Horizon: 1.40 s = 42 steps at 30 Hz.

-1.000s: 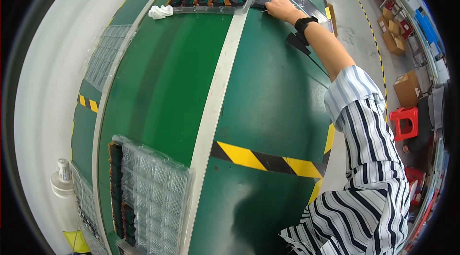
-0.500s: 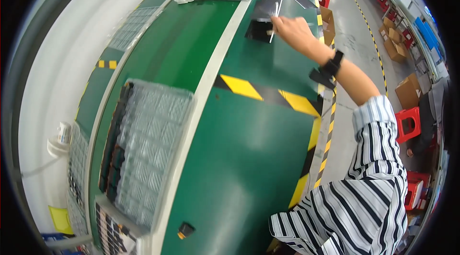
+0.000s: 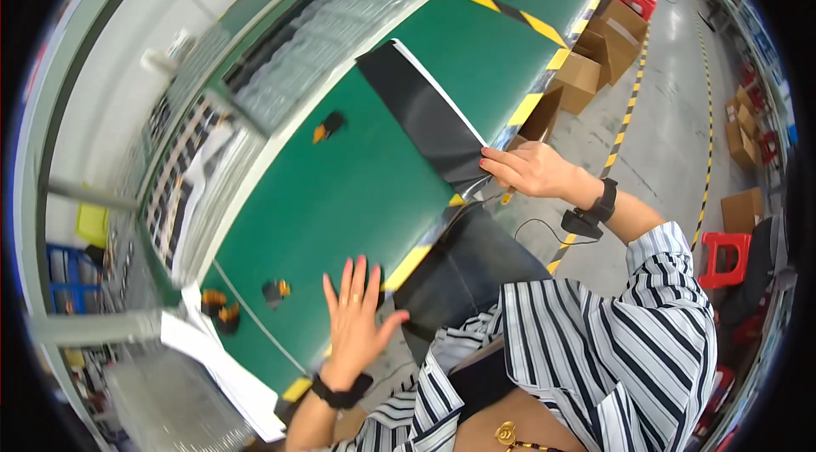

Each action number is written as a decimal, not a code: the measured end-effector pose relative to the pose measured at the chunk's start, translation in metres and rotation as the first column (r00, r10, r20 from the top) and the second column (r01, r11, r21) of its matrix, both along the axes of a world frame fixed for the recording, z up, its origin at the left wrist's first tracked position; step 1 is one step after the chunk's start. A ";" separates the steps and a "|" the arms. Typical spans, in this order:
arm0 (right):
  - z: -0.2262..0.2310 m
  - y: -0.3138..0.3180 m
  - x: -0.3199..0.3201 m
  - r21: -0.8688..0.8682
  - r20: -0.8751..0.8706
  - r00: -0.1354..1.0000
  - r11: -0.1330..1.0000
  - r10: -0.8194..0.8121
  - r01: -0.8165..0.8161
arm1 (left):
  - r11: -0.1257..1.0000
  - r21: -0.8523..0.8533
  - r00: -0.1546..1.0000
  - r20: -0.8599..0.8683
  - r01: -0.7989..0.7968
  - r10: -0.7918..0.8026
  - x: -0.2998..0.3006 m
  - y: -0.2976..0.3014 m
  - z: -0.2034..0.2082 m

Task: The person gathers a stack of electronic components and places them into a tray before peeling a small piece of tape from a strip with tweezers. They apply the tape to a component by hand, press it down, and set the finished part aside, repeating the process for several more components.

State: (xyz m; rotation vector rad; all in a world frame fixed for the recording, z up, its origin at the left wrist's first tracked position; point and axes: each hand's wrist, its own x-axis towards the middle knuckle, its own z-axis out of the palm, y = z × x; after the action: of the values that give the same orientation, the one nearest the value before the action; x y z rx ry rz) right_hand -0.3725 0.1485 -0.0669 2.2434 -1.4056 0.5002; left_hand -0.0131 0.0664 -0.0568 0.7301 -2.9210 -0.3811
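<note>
Black sheet (image 3: pixel 425 116) pinched at one corner by the right hand (image 3: pixel 534 170) — underside hidden — left hand (image 3: pixel 354 331) splayed, empty

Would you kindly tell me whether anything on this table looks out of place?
Possibly: small black-and-orange parts lie loose on the green table, scattered outside the clear plastic trays, which looks untidy. The black sheet at the right hand shows no obvious damage.
</note>
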 end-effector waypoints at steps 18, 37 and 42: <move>0.014 -0.180 0.046 0.465 0.256 0.695 0.716 -0.671 0.520 | 0.998 -0.059 0.999 0.033 -0.002 0.004 -0.127 -0.103 -0.017; 0.070 -0.139 -0.059 0.471 0.864 0.098 0.861 -0.495 0.194 | 0.990 -0.140 0.978 -0.209 -0.025 -0.005 -0.126 -0.123 -0.019; 0.107 -0.137 -0.006 0.324 0.944 0.018 0.920 -0.328 -0.221 | 0.979 -0.197 0.972 -0.235 -0.051 0.004 -0.088 -0.103 0.030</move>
State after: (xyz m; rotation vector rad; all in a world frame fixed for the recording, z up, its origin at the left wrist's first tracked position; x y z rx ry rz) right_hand -0.3788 0.0114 0.0403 1.8795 -2.3665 2.4173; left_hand -0.1011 -0.0363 -0.0264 0.6473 -2.6745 -0.1520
